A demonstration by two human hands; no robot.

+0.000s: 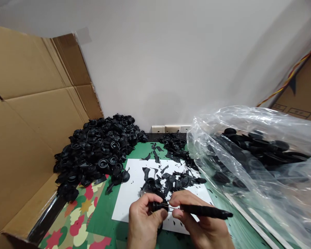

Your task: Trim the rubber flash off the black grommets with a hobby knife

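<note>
My left hand (145, 218) pinches a small round black rubber part (157, 206) between thumb and fingers, above the white sheet. In my right hand (194, 218) is a slim tool with a black-wrapped handle (207, 211) and thin metal ends (171, 207). Those ends reach left to the held part; whether they are inside it or only against it, I cannot tell. Just beyond my hands, black rubber scraps (171, 181) and a ring-shaped black part (150, 186) lie on the white sheet (123, 204).
A large heap of ribbed black rubber parts (98, 148) stands at left beside a cardboard box (28, 114). On the right, a clear plastic bag (248, 121) holds larger black pieces (261, 145). More scraps (175, 143) lie at the back of the green mat (103, 211), near wall sockets (171, 129).
</note>
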